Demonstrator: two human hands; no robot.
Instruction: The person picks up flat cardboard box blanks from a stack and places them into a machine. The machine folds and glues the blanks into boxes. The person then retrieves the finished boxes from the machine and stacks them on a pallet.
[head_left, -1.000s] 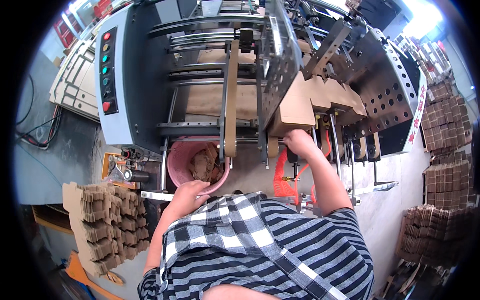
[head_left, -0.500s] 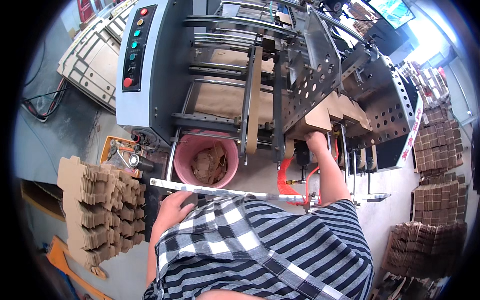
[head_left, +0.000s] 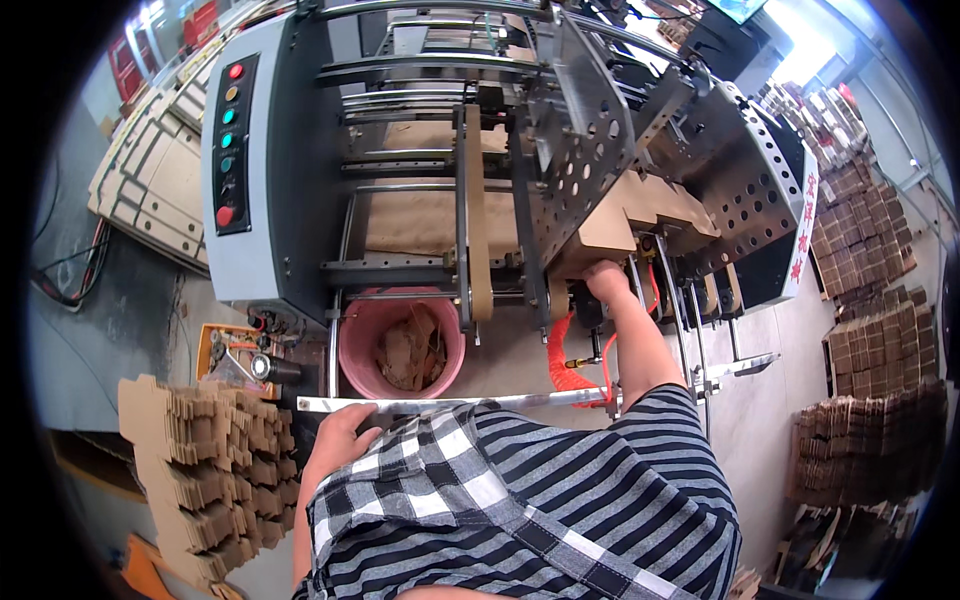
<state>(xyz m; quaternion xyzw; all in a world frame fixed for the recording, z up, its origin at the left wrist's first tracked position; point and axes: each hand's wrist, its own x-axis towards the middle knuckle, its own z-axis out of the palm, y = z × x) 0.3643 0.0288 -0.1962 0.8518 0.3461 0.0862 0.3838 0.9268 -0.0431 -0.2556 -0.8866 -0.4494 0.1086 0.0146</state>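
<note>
The right hand curls against the cardboard, grip hidden; uneven pulling could crease it. The left hand, loosely open, seems empty.

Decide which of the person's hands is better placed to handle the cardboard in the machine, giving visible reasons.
Probably the right hand: it is at the lower edge of the cardboard, while the left hand is by the metal bar, farther away.

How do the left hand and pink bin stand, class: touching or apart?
Apart: the head view shows the rail crossing between the left hand and bin.
</note>
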